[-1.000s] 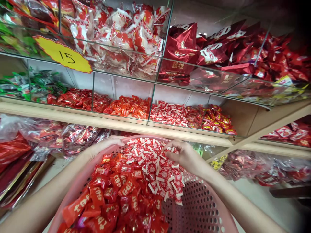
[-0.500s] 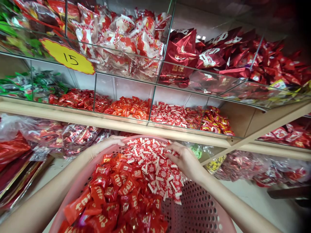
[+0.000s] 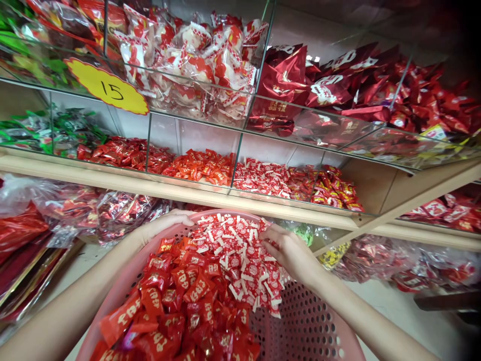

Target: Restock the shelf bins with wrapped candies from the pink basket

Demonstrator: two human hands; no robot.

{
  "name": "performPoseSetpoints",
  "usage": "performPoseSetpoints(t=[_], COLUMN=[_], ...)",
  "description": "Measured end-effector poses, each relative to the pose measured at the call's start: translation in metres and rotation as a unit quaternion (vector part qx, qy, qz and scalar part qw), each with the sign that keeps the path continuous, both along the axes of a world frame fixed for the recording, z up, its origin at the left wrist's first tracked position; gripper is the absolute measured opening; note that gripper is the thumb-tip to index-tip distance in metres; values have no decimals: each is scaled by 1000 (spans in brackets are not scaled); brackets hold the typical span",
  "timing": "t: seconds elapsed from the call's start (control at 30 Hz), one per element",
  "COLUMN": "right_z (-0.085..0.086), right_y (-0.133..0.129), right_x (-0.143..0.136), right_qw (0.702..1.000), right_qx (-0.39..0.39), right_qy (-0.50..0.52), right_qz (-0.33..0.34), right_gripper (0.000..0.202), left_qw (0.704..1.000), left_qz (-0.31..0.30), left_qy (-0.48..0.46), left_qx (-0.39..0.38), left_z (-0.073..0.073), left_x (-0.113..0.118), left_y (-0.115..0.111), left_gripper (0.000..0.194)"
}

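On my feed the basket [image 3: 306, 318] sits at bottom centre, one candy heap [image 3: 188, 296] in its left part, a second heap [image 3: 240, 253] farther back and right. I have the left hand [image 3: 165, 225] on its upper-left edge, the right hand [image 3: 289, 250] at the second heap's right side. Behind, lower bins [image 3: 210, 133] cross mid-frame beneath upper bins [image 3: 263, 47]; bags [image 3: 124, 213] lie below, mid-left

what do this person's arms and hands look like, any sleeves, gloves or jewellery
Both the left hand and the right hand are ungloved. The left forearm and right forearm are bare, with no sleeve in view. No watch or bracelet shows; some fingers are partly hidden, so I can't rule out rings.
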State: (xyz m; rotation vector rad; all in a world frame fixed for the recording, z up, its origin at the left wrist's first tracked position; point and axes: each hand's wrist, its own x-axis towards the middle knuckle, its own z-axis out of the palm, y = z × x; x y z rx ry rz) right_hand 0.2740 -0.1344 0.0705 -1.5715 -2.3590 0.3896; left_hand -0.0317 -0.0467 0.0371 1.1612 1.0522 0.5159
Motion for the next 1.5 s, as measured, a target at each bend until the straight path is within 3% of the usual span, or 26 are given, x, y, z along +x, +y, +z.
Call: performPoseSetpoints(t=[0.27,0.33,0.4,0.47,0.57,0.67,0.73,0.8,1.0,1.27,1.4,1.5], right_z=[-1,4,9,13,14,12,9,7,5,3,2,5], right_y=[-1,0,1,1,-1,-7,-10,-13,-15,-17,-17,-18], right_x=[-9,-8,-6,-2,6,13,17,19,23,27,26,25], right_qw=[1000,999,989,947,820,712,679,665,657,688,715,768], right_qx=[19,15,-3,-57,-191,-284,-307,-315,-300,-316,-298,-253], right_qy=[-10,36,145,298,499,589,608,612,641,611,595,549], right_qz=[16,1,-40,-107,-205,-255,-274,-289,-259,-232,-215,-212], right_gripper=[21,20,20,26,32,31,30,29,24,33,34,43], left_qw=[1000,999,998,998,998,998,999,999,999,999,999,1000], left_qz=[-18,-37,-47,-51,-52,-47,-45,-47,-36,-34,-34,-16], left_qy=[12,-12,-32,-38,-41,-36,-24,-21,-16,15,9,21], left_qx=[16,6,-4,-5,0,-7,-10,-8,6,32,29,-1], left_z=[6,9,11,12,13,16,18,19,18,21,15,7], left_x=[2,4,4,4,4,5,6,7,6,7,5,3], left_y=[-2,-3,-4,-4,-5,-6,-7,-8,-7,-8,-5,0], left_gripper=[41,42,41,39,39,40,41,42,40,39,39,42])
